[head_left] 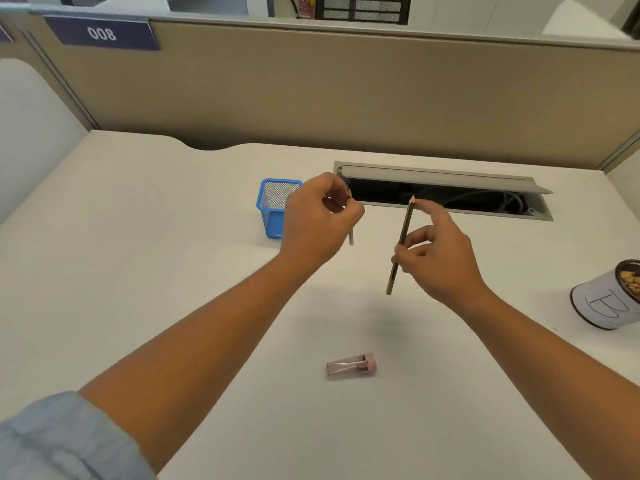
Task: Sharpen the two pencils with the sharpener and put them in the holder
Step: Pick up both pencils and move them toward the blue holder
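Right hand pinches pencil: near-upright, sharpened tip up, away.

A dark pencil, sharpened tip up and slightly tilted, is pinched in the right hand above the desk. A second pencil is mostly hidden in the left hand. The blue mesh holder stands upright toward the far edge. The pink translucent sharpener lies on its side nearer the front edge.

The holder is bright blue wire mesh on the white table. Near the table's front edge, the sharpener is translucent pink. The pencil is dark with a pale tip. At the right edge, a white can bears black scribble.
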The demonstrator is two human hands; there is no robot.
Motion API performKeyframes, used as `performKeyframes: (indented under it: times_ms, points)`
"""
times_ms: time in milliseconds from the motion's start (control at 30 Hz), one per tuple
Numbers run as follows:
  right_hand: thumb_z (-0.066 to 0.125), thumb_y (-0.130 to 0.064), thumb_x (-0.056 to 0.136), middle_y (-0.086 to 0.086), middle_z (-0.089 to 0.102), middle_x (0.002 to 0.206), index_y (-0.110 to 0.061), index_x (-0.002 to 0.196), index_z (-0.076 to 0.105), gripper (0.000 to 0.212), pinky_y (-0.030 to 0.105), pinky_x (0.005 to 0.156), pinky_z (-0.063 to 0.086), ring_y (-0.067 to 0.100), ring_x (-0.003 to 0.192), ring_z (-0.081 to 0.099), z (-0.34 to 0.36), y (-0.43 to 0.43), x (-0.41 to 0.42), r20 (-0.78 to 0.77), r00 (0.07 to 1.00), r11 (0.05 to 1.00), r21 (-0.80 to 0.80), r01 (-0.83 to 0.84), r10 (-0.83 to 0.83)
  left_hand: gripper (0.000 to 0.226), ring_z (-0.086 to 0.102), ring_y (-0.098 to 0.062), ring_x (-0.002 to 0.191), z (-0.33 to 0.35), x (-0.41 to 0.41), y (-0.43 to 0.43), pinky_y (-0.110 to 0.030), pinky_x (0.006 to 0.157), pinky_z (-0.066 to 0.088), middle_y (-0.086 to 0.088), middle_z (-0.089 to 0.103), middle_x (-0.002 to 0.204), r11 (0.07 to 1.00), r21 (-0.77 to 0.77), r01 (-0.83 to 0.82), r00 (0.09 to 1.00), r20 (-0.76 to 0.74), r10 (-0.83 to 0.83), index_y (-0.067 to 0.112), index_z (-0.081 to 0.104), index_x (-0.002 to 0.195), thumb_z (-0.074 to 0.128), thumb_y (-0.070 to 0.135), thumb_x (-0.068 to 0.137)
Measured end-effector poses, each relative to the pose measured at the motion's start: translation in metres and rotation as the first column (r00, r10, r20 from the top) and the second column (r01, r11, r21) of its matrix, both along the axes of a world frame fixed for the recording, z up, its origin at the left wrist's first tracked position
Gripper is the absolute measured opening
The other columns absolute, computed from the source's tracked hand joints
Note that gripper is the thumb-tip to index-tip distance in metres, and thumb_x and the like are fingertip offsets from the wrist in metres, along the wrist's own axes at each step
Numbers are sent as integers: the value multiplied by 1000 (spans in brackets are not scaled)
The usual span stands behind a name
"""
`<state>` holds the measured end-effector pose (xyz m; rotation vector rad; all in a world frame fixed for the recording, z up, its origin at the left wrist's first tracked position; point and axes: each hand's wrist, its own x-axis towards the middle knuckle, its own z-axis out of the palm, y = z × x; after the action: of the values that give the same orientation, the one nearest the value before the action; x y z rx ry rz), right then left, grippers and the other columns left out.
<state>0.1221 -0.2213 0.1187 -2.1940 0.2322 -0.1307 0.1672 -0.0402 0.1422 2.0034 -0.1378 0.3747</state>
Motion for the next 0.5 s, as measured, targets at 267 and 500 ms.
performKeyframes:
  times_ms: [267,500]
  points:
    - [74,-5,79,2,67,88,-49,144,29,90,31,70,64,18,64,75,58,57,53,288,941,975,74,-208,178,7,63,-18,64,38,35,82,-27,62,54,-4,67,70,985,47,-165,964,219,151,8,62,76,68,11,74]
    - [76,-8,81,-7,72,83,-18,108,67,31,33,78,63,9,79,73,47,99,105,303,950,979,157,-132,79,7,65,-25,69,17,51,104,-44,65,57,-6,67,73,958,175,-227,969,134,205,7,62,76,68,10,77]
